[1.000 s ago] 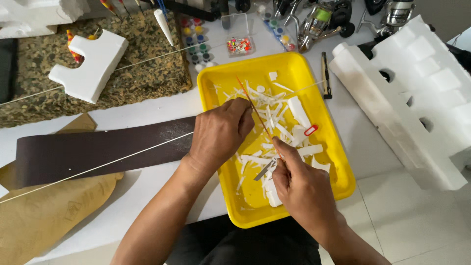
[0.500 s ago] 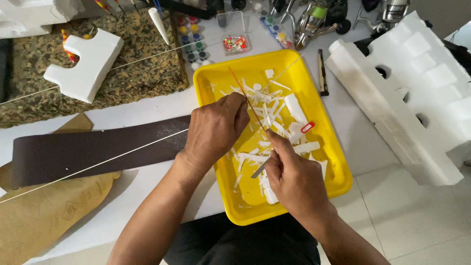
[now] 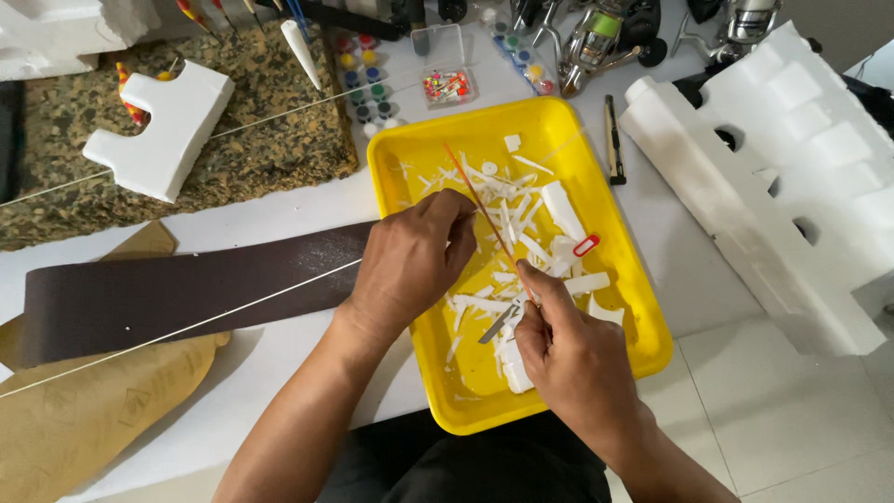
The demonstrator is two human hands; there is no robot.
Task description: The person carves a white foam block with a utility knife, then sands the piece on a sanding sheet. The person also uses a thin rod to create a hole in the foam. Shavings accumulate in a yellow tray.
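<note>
A yellow tray (image 3: 397,168) holds several white foam shavings and pieces. Over it, my left hand (image 3: 410,261) pinches a thin orange stick (image 3: 470,194) that slants from the upper left down toward my right hand. My right hand (image 3: 568,349) is closed around a small blade (image 3: 496,325) and also touches the stick's lower end. A small red clip (image 3: 586,245) lies among the shavings beside a longer white foam block (image 3: 562,210).
A dark brown sanding strip (image 3: 149,293) lies left of the tray over brown paper (image 3: 84,410). A white foam cutout (image 3: 163,126) rests on a speckled slab. Paint pots (image 3: 363,79), a pen (image 3: 612,140) and a large white foam block (image 3: 792,177) surround the tray.
Both hands have shifted slightly on the orange stick over the tray; the right hand has slid a little along it with the blade.
</note>
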